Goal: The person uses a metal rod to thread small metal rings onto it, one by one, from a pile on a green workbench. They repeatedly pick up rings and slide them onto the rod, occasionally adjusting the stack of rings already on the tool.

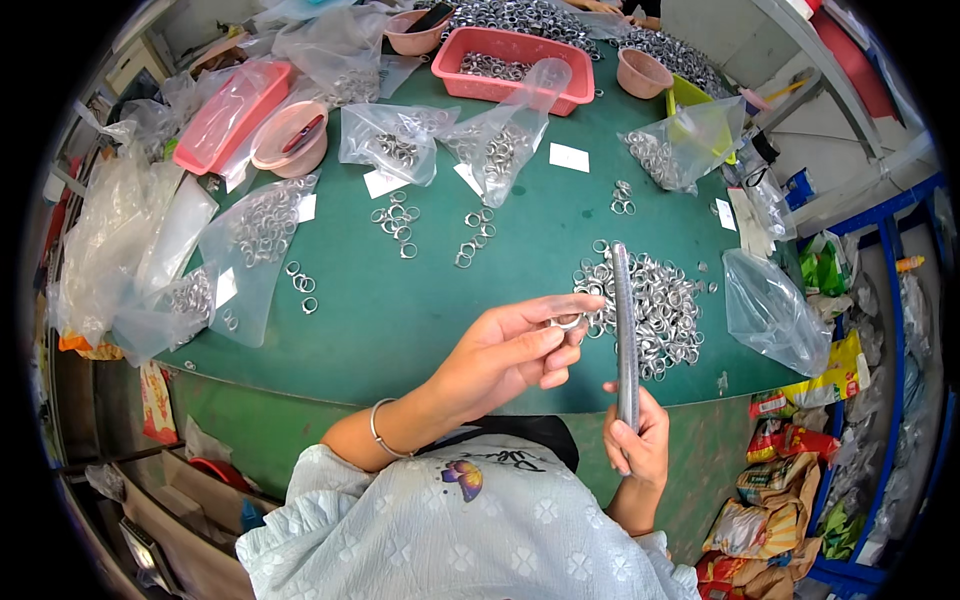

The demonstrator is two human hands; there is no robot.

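My left hand [500, 350] pinches a silver ring [566, 322] between thumb and fingers, just left of a grey tapered ring mandrel [625, 330]. The ring is apart from the mandrel. Wrapped round the mandrel's lower end is my right hand [640, 440], which keeps it nearly upright. Behind the mandrel, a heap of silver rings [665, 325] lies on the green table [340, 345]. Smaller groups of rings lie further off, among them one left of centre [397, 222], one at centre [474, 238] and one beyond the heap [622, 198].
Clear plastic bags with rings, such as one at far left [262, 225] and one at right [665, 150], lie around the table. A pink tray [580, 95] and a pink bowl [290, 160] stand at the back. A plastic bag [775, 310] lies near the right edge.
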